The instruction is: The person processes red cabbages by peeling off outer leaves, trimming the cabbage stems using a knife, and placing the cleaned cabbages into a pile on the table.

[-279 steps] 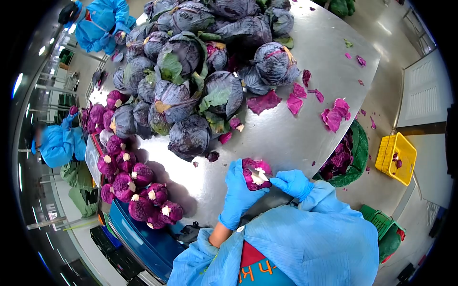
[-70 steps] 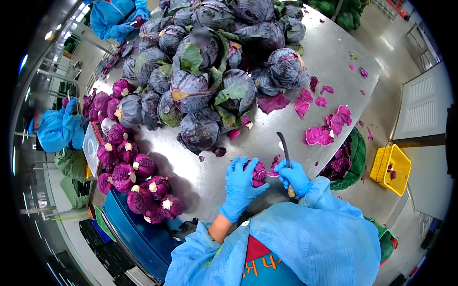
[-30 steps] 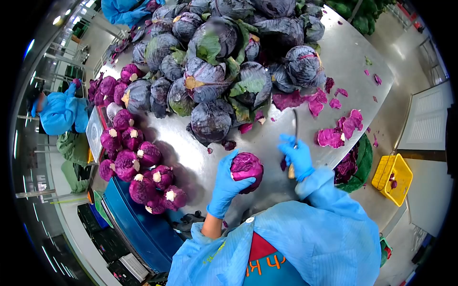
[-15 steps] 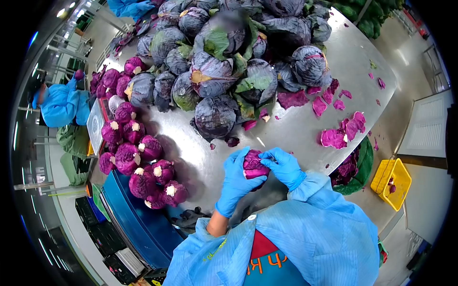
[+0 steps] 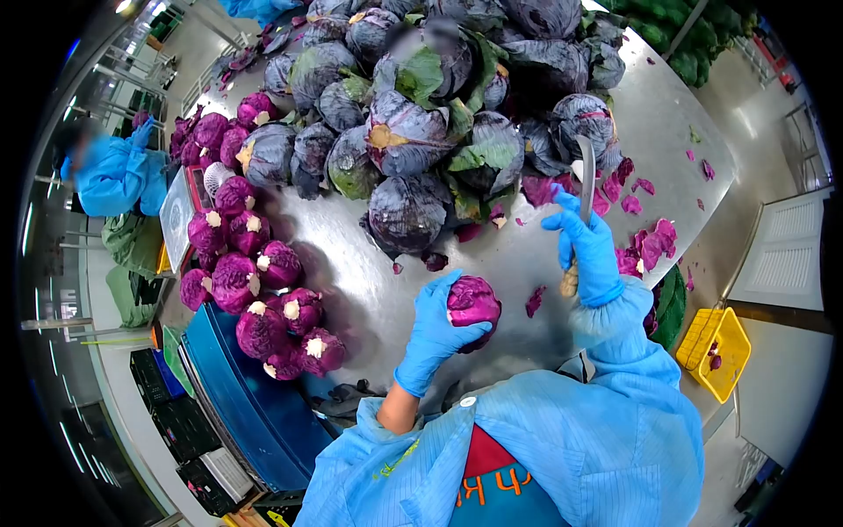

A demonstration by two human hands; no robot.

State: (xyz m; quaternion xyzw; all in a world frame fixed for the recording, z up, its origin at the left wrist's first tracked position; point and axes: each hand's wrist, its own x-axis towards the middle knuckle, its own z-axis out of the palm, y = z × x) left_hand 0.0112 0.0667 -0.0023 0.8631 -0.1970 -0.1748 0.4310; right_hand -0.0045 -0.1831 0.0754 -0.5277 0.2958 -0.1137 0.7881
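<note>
In the head view my left hand [image 5: 437, 329], in a blue glove, is wrapped round a peeled purple cabbage [image 5: 474, 309] above the metal table [image 5: 369, 255]. My right hand [image 5: 587, 249], also gloved, is raised to the right with some fingers apart. It holds a knife [image 5: 586, 176] with a curved blade pointing up; the lower end of its handle shows below the palm. A torn purple leaf piece [image 5: 536, 301] lies between the two hands. Beyond them rises a heap of dark unpeeled cabbages [image 5: 404, 211].
Peeled cabbages with pale cut stems [image 5: 235, 283] are piled at the left, beside a scale [image 5: 178, 220] and a blue bin [image 5: 250, 395]. Purple leaf scraps [image 5: 654, 241] lie right. A yellow basket [image 5: 716, 354] is at the lower right. A person in blue [image 5: 118, 176] stands far left.
My right hand has left the cabbage and moved up and right, and a knife now shows in it. A leaf piece now lies on the table. My left hand still holds the cabbage.
</note>
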